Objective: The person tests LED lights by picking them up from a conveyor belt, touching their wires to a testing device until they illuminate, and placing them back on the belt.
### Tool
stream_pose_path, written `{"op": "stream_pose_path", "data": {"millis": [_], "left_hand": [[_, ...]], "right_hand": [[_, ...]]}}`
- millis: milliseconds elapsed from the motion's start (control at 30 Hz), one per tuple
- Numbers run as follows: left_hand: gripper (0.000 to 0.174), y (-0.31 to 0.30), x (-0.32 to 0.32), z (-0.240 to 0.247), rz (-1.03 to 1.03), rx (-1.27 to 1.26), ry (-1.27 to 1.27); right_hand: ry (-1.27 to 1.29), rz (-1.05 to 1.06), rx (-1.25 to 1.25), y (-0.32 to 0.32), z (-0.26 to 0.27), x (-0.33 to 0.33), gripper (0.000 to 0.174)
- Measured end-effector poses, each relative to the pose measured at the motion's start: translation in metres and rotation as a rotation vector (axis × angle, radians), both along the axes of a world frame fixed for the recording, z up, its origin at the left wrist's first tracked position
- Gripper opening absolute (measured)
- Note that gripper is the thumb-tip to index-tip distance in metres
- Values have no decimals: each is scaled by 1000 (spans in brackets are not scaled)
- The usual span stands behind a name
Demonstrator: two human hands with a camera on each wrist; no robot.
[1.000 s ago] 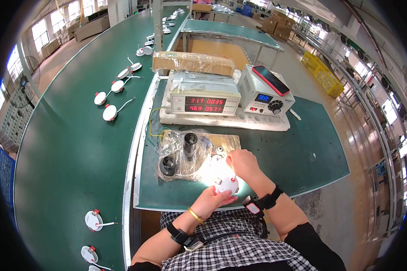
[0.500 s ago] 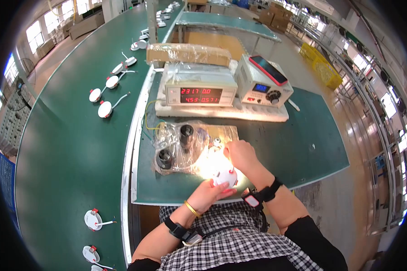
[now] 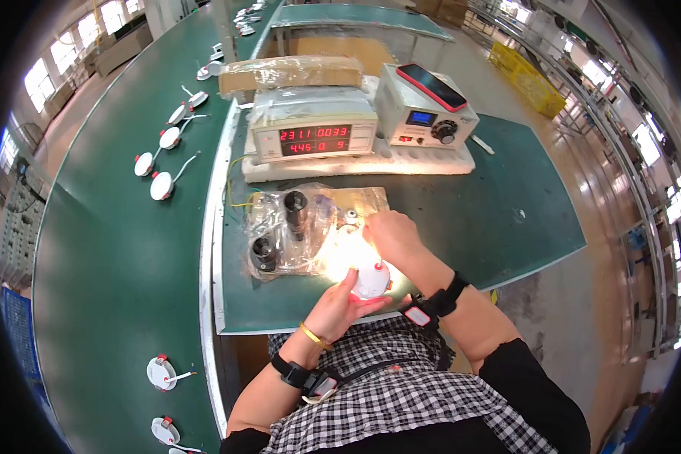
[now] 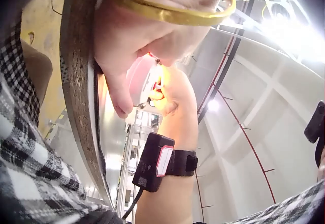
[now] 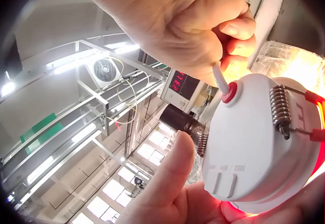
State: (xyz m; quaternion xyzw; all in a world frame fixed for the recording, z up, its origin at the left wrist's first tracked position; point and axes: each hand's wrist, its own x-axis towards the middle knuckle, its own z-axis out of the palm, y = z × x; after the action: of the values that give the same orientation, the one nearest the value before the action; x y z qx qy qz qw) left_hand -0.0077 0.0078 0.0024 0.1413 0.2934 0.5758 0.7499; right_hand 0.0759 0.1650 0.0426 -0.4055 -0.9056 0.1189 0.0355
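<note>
My left hand (image 3: 336, 312) grips a white round LED downlight (image 3: 371, 281) by its rim, back side up. Close in the right wrist view, the downlight (image 5: 244, 147) shows coiled spring clips (image 5: 280, 109), a small slide switch and a red grommet. From that grommet a short white cable (image 5: 219, 77) runs into the curled fingers of my right hand (image 5: 203, 31), which pinch it; the wire ends are hidden. Bright light spills from the downlight's far side onto a plastic-wrapped board (image 3: 310, 253), over whose right edge my right hand (image 3: 393, 236) is held.
Two black sockets (image 3: 296, 208) stand on the board. Behind it, a power meter (image 3: 314, 136) with red digits and a control box (image 3: 425, 113) bearing a phone (image 3: 433, 85) sit on white foam (image 3: 310, 168). More downlights (image 3: 161, 185) lie along the green belt (image 3: 106, 280) at left.
The head view has tilted, so the bench sits higher and further left in it. Digits on the meter have changed. Both hands keep their hold on the downlight and cable, which stays lit.
</note>
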Motion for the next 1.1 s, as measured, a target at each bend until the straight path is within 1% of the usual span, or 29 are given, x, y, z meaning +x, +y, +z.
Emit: {"op": "stream_pose_path", "data": {"millis": [67,100,133,200,267,333,400,467,533,600,667,733,767,800,833,867,933,967,1000,1033,1067,1100], "left_hand": [[58,-3,2,-3,61,37,12],[56,-9,-6,-7,-13,15,87],[52,-20,-15,7,-40,4,179],[48,-51,-51,28,-23,-72,438],[45,-91,-105,36,75,-107,728],[42,-132,-160,59,209,-215,1085],[41,-167,-205,83,241,-401,1299],[41,-183,-253,96,-109,-684,1802],[42,-165,-269,120,-91,-935,2015],[41,-142,-304,105,270,-745,2168],[46,-101,-335,88,470,-567,2178],[54,-60,-376,52,528,-458,2231],[54,-44,-392,32,535,-443,2233],[55,-28,-404,13,596,-464,2275],[56,-16,-411,4,658,-483,2315],[56,-8,-412,5,660,-458,2317],[55,5,-413,8,437,-696,2143],[47,6,-412,10,422,-703,2192],[47,8,-412,14,413,-692,2191],[43,9,-410,22,443,-670,2133],[39,5,-399,37,470,-654,2075],[34,-2,-384,53,530,-574,1766]], "right_hand": [[106,-31,10,-2,-8,1,23],[148,10,-41,-6,1,-1,26],[183,53,-89,-13,16,0,29],[353,59,-271,-21,33,7,34],[415,-9,-412,-27,51,15,36],[467,0,-406,-28,55,24,34],[517,-2,-397,-27,57,31,32],[491,-55,-397,-24,57,35,29],[495,-50,-375,-19,50,38,29],[496,-53,-355,-17,44,38,29],[464,-67,-332,-14,41,37,27],[450,-61,-313,-12,38,39,26],[434,-56,-301,-11,36,40,25],[439,-64,-290,-10,34,41,25],[433,-49,-298,-9,32,42,24],[427,-39,-306,-9,31,44,24],[414,-46,-323,-8,32,43,23],[402,20,-303,-9,32,42,22],[387,88,-286,-9,31,42,22],[381,137,-277,-9,30,39,20],[376,131,-282,-10,32,35,20],[399,151,-330,-11,37,28,20]]}}
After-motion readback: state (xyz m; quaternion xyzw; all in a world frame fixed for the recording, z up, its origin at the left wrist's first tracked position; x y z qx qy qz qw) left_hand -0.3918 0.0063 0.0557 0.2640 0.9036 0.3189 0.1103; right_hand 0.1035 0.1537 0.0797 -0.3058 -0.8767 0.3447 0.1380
